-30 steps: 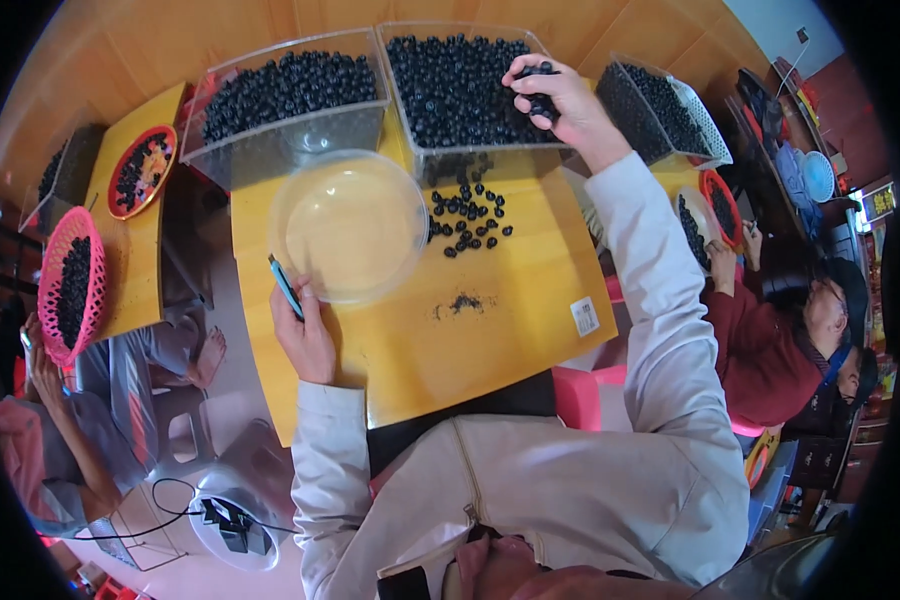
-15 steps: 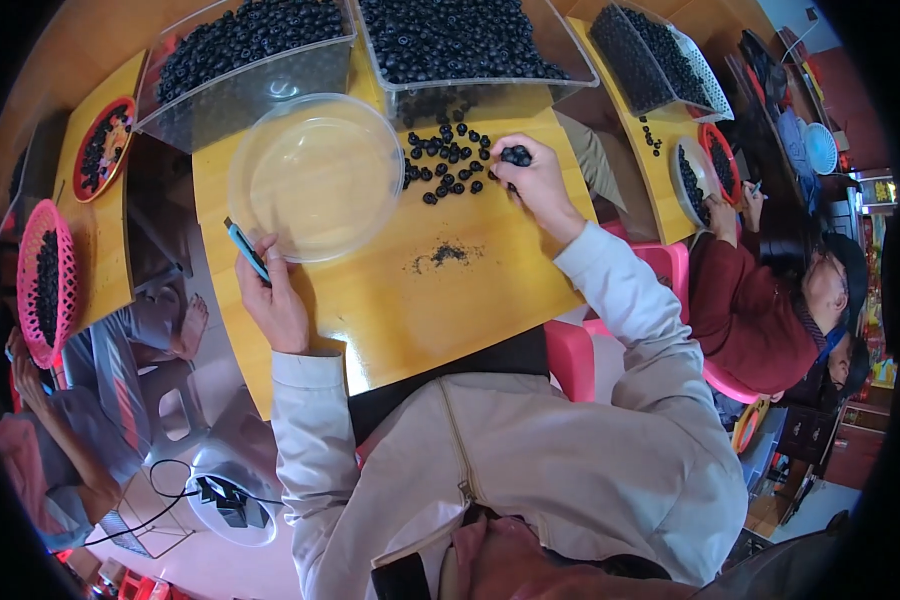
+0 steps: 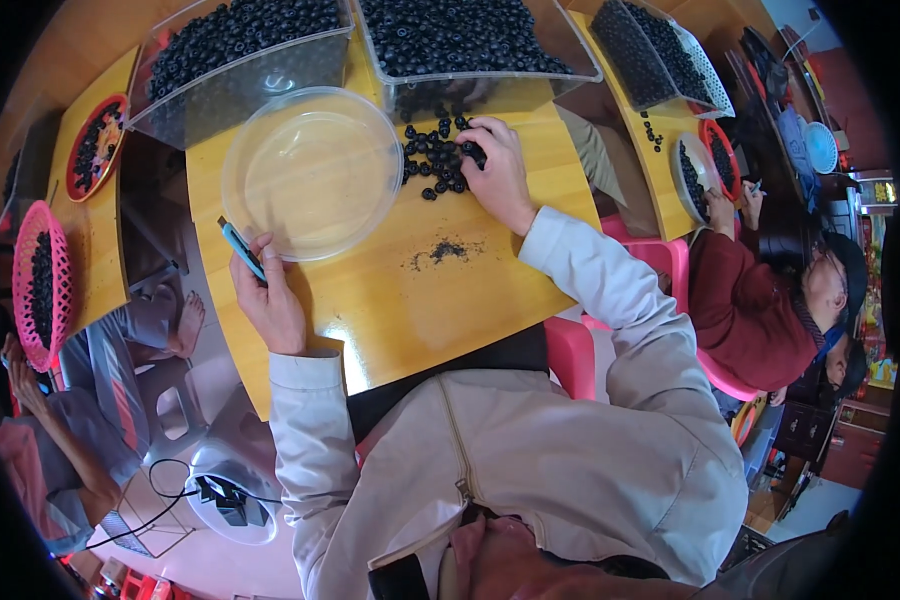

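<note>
Dark round pieces: A loose scatter of dark, berry-like pieces (image 3: 440, 157) is spread on the tabletop, just right of a clear bowl and below a bin's edge.
Handling: Each piece is judged light, firm-skinned and prone to roll — perhaps smooth enough to slip, and bruised if squeezed hard. A hold is best taken lightly around the sides, by thumb and fingertips.
Right hand: At the scatter's right edge, the right hand (image 3: 500, 178) is seen half curled, a narrow gap left between thumb and fingers. Dark pieces are glimpsed there; whether they are gripped or only touched cannot be told.
Left hand: A slim blue tool (image 3: 238, 247) with a dark end is held closed in by the left hand (image 3: 273, 305), its fingertips placed at the bowl's near rim.
Clear bowl: The round, shallow clear bowl (image 3: 310, 180) is set flat at the table's left.
Crumbs: A small patch of dark crumbs (image 3: 448, 250) is strewn nearer the person.
Bins: Two clear bins, one at left (image 3: 240, 85) and one at centre (image 3: 480, 77), are heaped with like pieces along the far side of the yellow table (image 3: 420, 320).
Neighbours: A pink basket (image 3: 61, 265) is seen at far left — a co-worker's maroon sleeve (image 3: 750, 310) at right.
</note>
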Motion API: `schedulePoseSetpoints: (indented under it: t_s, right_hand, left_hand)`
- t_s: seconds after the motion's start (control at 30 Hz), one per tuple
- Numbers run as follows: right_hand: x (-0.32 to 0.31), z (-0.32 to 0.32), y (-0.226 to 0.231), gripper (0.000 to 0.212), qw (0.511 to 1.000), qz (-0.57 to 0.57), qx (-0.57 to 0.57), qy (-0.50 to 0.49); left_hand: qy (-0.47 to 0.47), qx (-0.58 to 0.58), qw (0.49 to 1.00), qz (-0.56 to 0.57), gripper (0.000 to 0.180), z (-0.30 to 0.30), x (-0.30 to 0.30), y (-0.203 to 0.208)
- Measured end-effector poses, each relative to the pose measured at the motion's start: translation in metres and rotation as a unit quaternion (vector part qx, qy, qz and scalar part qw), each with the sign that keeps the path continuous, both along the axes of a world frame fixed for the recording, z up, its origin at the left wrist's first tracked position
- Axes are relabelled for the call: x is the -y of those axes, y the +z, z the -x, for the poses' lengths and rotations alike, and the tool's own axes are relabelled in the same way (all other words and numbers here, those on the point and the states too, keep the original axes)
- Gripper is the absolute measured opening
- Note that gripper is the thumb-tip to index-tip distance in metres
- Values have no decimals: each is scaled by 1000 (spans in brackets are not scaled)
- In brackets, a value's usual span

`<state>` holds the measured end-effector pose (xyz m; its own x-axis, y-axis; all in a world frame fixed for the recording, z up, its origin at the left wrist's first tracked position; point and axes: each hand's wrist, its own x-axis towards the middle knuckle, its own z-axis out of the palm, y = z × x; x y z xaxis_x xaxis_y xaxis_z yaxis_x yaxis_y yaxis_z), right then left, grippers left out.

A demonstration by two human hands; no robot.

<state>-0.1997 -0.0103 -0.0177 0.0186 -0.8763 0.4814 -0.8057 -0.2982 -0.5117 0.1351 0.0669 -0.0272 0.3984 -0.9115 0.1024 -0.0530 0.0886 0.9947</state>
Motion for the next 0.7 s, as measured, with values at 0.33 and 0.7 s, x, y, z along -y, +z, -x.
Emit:
schedulePoseSetpoints:
  t_s: [0.33, 0.7]
  right_hand:
    - [-10, -16, 26, 31, 997, 7, 26, 75]
    - [94, -1, 169, 57, 980, -2, -103, 168]
  left_hand:
    - [2, 40, 999, -23, 22, 1, -2, 8]
    - [10, 53, 999, 7, 19, 1, -4, 6]
